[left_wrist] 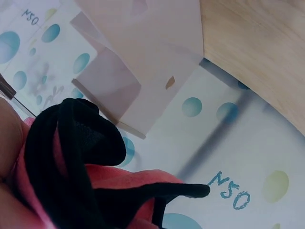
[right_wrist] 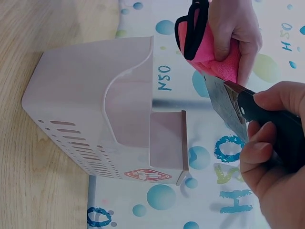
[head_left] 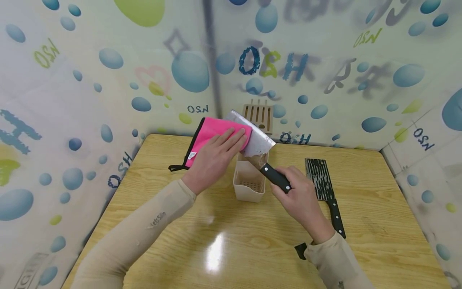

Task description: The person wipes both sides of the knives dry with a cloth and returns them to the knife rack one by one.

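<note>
My right hand (head_left: 301,196) grips the black riveted handle of a cleaver (head_left: 261,138), whose broad metal blade is raised and slants up to the left. A pink cloth (head_left: 211,130) with black edging lies over part of that blade. My left hand (head_left: 214,158) holds the cloth there, its fingers stretched along the upper side. From the right wrist view, the left thumb shows on the other side, so cloth (right_wrist: 224,59) and blade are pinched between thumb and fingers. In the left wrist view the bunched cloth (left_wrist: 128,176) hides most of the hand.
Below the blade a beige knife holder (head_left: 249,194) stands on the wooden table (head_left: 173,241), its slotted back part (head_left: 267,114) rising behind. A second, dark-patterned cleaver (head_left: 319,176) lies at right. A small black piece (head_left: 300,251) shows beside the right sleeve. Printed curtains surround the table.
</note>
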### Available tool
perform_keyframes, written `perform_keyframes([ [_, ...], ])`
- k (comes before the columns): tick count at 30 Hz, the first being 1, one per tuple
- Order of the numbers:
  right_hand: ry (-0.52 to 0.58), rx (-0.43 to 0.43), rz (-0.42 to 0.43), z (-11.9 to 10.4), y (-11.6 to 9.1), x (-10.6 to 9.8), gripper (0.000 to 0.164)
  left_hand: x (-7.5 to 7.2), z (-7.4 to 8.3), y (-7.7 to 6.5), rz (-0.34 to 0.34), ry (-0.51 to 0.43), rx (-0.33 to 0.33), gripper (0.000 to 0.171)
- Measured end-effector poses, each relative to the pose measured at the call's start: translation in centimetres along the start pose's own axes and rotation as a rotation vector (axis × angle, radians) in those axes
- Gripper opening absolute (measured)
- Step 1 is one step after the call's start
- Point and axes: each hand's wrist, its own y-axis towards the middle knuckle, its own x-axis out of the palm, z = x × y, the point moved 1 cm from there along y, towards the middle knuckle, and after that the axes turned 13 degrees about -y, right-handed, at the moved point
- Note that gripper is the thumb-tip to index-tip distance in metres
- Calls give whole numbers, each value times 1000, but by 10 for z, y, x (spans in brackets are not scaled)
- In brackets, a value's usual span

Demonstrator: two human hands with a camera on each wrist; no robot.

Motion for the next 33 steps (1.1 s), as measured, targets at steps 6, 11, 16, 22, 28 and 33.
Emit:
perform_keyframes([
  [6, -2, -11, -6, 0, 1, 0, 27, 0, -8, 1, 10, -30, -20, 60],
  [11, -5, -21, -8, -1, 1, 0, 27, -1, -15, 3, 17, -50, -38, 57],
  [16, -8, -28, -14, -2, 1, -1, 26, -2, -22, 4, 10, -45, -55, 59],
  [22, -9, -33, -24, -1, 0, -1, 27, -3, -30, 5, -7, -33, -87, 64],
  [28, -6, -37, -39, -1, 0, -1, 29, -2, -36, 5, -29, -27, -109, 62],
  [33, -6, -34, -44, -1, 0, -1, 28, -4, -36, 6, -44, -33, -116, 60],
])
